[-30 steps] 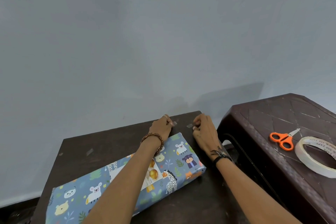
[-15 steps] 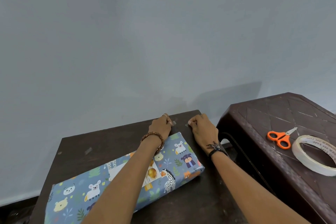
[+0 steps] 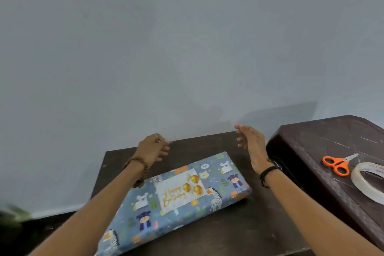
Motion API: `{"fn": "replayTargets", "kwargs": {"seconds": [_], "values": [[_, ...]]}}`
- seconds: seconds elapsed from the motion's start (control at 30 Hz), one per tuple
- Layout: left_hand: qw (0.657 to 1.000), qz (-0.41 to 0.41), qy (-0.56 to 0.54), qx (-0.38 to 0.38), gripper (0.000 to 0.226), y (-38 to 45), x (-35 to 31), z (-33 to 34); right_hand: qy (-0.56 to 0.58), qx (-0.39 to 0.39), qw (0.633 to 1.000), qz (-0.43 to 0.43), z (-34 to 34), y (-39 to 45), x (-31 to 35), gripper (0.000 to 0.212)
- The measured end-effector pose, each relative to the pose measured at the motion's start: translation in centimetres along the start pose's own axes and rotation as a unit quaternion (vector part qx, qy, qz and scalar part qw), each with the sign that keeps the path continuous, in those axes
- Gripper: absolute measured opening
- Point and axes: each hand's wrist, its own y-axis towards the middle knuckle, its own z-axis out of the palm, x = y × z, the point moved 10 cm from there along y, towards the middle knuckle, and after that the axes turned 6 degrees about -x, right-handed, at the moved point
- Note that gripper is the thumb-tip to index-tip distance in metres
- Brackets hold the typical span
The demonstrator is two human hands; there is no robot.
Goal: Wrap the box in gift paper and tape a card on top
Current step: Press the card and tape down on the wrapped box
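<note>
The wrapped box (image 3: 176, 199) lies flat on the dark table (image 3: 239, 233), its long axis running from 7 o'clock to 1 o'clock. Its far short edge sits near the table's back edge with a strip of bare tabletop beyond it toward 12 o'clock; its near end runs off the bottom of the frame at 7 o'clock. Bare table shows along the box's long side at 4 o'clock and in a narrower band at 10 o'clock. A white card (image 3: 180, 189) reading "Happy Birthday" with gold balloons lies on the box top, about mid-length. At 3 o'clock stands a dark plastic stool (image 3: 311, 151), just beside the table, bearing orange scissors (image 3: 337, 163) and, close to them at 5 o'clock, a roll of tape (image 3: 367, 185) cut off by the right edge.

Whether tape holds the card cannot be made out. The left forearm crosses the box's 9 o'clock corner and hides it. A blurred dark shape at the lower left edge is unreadable.

Both hands hang in the air above the box's far end, well apart and touching nothing. The left hand (image 3: 152, 148), with a bead bracelet (image 3: 139, 169) on the wrist, has loosely bent fingers and holds nothing. The right hand (image 3: 252, 144), with a black band (image 3: 268, 172) at the wrist, stands edge-on with fingers spread and lightly curved, holding nothing.
</note>
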Motion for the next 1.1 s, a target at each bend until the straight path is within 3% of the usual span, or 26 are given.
{"fn": "replayTargets", "kwargs": {"seconds": [0.1,0.17,0.27,0.37,0.53,0.7,0.93,1.1], "values": [[0.994,-0.026,-0.04,-0.1,0.02,-1.0,3.2,-6.8,-0.02,0.069,0.997,-0.022,5.8,-3.0,2.3,0.012],[0.988,-0.019,0.015,-0.15,0.018,-1.6,5.1,-10.3,-0.065,0.126,0.989,-0.037,10.8,-5.6,3.0,0.006],[0.979,-0.009,0.136,-0.151,0.027,-2.4,7.3,-12.3,-0.157,0.219,0.961,-0.063,18.0,-9.3,2.3,0.007],[0.98,-0.021,0.159,-0.116,0.026,-2.2,9.2,-12.3,-0.238,0.298,0.923,-0.05,23.1,-11.9,-1.1,0.015],[0.98,-0.034,0.174,-0.086,0.03,-1.6,10.8,-12.5,-0.331,0.311,0.888,-0.069,26.1,-12.2,-5.0,0.027],[0.984,-0.049,0.147,-0.09,0.03,-1.3,11.2,-12.9,-0.43,0.361,0.805,-0.194,28.5,-13.4,-5.0,0.038],[0.972,-0.027,0.207,-0.109,0.027,-1.8,10.5,-12.7,-0.453,0.361,0.779,-0.241,28.8,-14.0,-4.6,0.044],[0.937,-0.024,0.335,-0.097,0.046,-2.5,9.5,-11.2,-0.46,0.359,0.77,-0.256,28.9,-14.3,-4.6,0.042]]}}
